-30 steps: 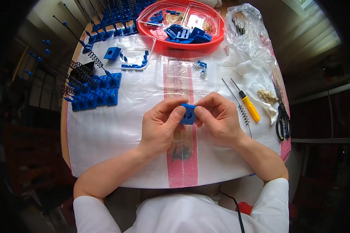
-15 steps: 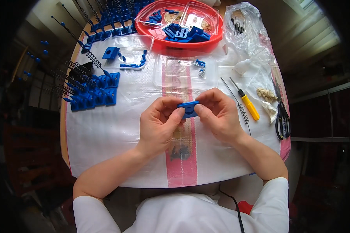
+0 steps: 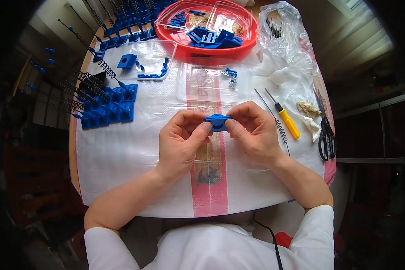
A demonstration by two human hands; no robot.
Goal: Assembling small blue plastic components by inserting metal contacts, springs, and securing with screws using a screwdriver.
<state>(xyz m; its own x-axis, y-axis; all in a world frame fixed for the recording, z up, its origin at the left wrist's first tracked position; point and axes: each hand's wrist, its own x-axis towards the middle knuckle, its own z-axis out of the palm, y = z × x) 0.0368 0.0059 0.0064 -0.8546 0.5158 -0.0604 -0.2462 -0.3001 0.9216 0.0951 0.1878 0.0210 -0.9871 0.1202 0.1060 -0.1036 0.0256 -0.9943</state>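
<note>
The white sheet (image 3: 121,155) over the table shows loose creases, and a forearm dragging on one could tug whatever lies on it. The red basin (image 3: 227,54) stands well beyond the hands; nearer is a clear shallow tray (image 3: 243,96), its rim low enough that a knock from the knuckles might tip it. The left hand (image 3: 180,139) and right hand (image 3: 254,135) are each pinched, thumb against curled fingers, on opposite ends of one blue part. A careless swing of the right wrist could roll the yellow screwdriver (image 3: 291,126) just beside it. The blue part (image 3: 218,123) sits between the two thumbs, above the sheet; uneven pressure could make it slip or bend. Smallest are the nuts and blue bits (image 3: 232,84) in the tray, likeliest to scatter if jolted.
</note>
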